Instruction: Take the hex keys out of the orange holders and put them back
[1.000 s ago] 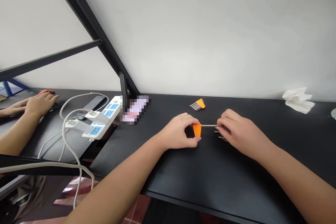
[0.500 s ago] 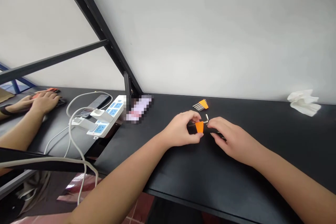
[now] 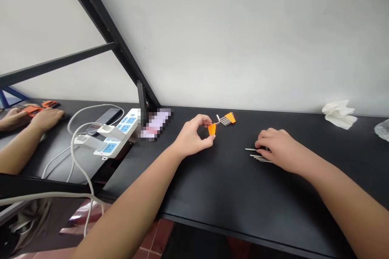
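My left hand (image 3: pixel 194 135) pinches an orange hex key holder (image 3: pixel 212 130) between thumb and fingers, just above the black table (image 3: pixel 206 186). A single bent hex key (image 3: pixel 218 119) sticks out from it at the upper right. Just beyond lies a second orange holder (image 3: pixel 230 117) filled with several hex keys. To the right, my right hand (image 3: pixel 278 147) has its thumb and fingertips closed on one loose hex key (image 3: pixel 250 149). Several more hex keys (image 3: pixel 258 158) lie side by side under that hand, their right ends hidden by it.
A white power strip (image 3: pixel 120 133) with plugs and cables, plus a phone (image 3: pixel 106 119), is at left. A crumpled tissue (image 3: pixel 339 114) and clear plastic (image 3: pixel 382 130) lie at right. Another person's hands (image 3: pixel 47 121) handle orange holders at far left. A black metal frame (image 3: pixel 121 64) rises at the back.
My hands have moved apart: the left went left with the orange holder and its key, the right went right and down to the loose hex keys. The view has shifted slightly right.
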Demonstrator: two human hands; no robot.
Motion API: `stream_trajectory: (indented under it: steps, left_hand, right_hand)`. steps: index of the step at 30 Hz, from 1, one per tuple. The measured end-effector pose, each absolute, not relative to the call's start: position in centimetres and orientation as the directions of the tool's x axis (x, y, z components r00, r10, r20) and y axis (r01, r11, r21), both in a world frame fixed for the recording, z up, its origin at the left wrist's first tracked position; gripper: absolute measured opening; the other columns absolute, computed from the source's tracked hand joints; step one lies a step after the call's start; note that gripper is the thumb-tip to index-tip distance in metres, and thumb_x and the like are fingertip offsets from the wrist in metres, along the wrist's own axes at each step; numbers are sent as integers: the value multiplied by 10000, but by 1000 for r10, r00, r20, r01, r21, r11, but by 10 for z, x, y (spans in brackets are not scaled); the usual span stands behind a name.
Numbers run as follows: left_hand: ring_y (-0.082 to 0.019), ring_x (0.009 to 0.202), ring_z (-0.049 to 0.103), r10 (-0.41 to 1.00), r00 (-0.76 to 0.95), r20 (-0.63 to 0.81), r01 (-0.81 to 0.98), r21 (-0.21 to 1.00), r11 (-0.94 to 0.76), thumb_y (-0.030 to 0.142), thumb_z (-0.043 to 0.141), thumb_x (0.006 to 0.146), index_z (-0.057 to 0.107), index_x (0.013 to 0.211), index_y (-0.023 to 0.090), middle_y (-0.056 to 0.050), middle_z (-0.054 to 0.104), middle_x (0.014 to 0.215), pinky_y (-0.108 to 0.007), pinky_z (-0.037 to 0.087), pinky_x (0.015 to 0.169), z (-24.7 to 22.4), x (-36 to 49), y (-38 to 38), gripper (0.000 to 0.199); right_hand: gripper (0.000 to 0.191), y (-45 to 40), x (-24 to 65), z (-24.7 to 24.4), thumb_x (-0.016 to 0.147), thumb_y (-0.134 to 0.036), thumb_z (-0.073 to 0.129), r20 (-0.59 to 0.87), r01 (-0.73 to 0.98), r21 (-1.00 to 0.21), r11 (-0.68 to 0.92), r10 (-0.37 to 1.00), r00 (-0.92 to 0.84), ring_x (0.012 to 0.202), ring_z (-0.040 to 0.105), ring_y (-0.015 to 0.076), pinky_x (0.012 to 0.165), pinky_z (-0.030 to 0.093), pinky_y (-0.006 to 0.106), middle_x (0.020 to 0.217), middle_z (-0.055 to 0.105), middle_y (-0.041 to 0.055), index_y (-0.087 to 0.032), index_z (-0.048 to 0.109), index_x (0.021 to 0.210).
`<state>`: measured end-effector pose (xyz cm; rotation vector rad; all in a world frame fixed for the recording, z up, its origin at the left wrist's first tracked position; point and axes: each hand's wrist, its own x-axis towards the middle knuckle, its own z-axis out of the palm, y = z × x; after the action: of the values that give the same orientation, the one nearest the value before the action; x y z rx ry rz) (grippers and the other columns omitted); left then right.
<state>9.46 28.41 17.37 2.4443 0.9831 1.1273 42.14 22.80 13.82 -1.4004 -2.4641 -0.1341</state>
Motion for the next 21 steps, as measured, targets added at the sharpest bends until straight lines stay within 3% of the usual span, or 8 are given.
stream_trajectory:
  steps: [6, 14, 21]
  left_hand:
    - [-186, 1027, 676, 645, 533, 548, 438, 473, -764, 274, 731, 764, 572, 1116, 199, -48, 692, 1113, -341, 553, 956, 169, 105, 280, 393]
    - [-196, 989, 661, 610, 565, 556, 412, 451, -792, 293, 760, 724, 586, 1087, 201, -47, 682, 1092, -358, 535, 944, 160, 126, 273, 413]
    - [-194, 929, 638, 588, 596, 547, 453, 376, -808, 311, 763, 716, 580, 1015, 209, -27, 681, 1027, -360, 502, 884, 166, 125, 266, 365]
  right_hand:
    - [175, 231, 405, 141, 867, -144, 557, 315, 874, -50, 484, 838, -446, 821, 537, 193, 736, 343, 341, 859, 632, 63, -185, 656, 729]
    - [12, 237, 391, 145, 861, -196, 593, 416, 778, -330, 535, 822, -389, 818, 576, 151, 850, 400, 336, 894, 666, 6, -190, 601, 856]
    - [75, 230, 382, 150, 927, -183, 587, 539, 754, -206, 624, 716, -444, 875, 583, 161, 842, 365, 343, 861, 671, 15, -198, 656, 901]
